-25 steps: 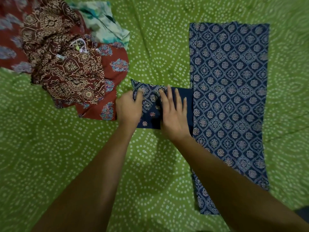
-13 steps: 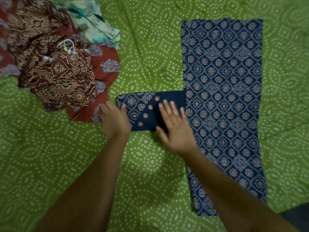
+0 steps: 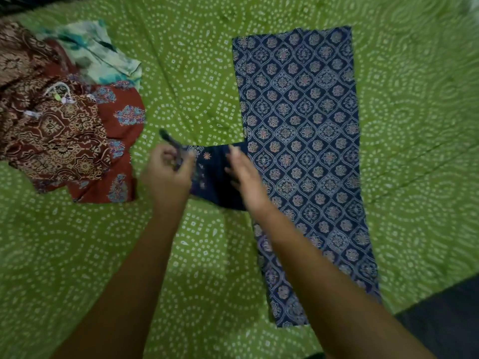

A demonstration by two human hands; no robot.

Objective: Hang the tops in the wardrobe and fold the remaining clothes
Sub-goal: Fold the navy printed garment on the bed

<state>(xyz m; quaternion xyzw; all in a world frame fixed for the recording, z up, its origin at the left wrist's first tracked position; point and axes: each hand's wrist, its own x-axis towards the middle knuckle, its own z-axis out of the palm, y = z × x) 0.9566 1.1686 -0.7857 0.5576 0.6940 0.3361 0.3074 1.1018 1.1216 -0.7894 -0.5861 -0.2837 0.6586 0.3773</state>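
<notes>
A: Your left hand point(image 3: 166, 174) pinches the sleeve point(image 3: 212, 174) end in its fingers, lifting it off the green bedsheet point(image 3: 181, 255). Your right hand point(image 3: 246, 180) lies flat on the sleeve by the navy top point(image 3: 303, 141).

B: Keep that palm pressing at the seam. Bring the sleeve across onto the body, square to the edge, then smooth it flat.

A: The unfolded pile point(image 3: 64, 136) waits well to the left.
</notes>
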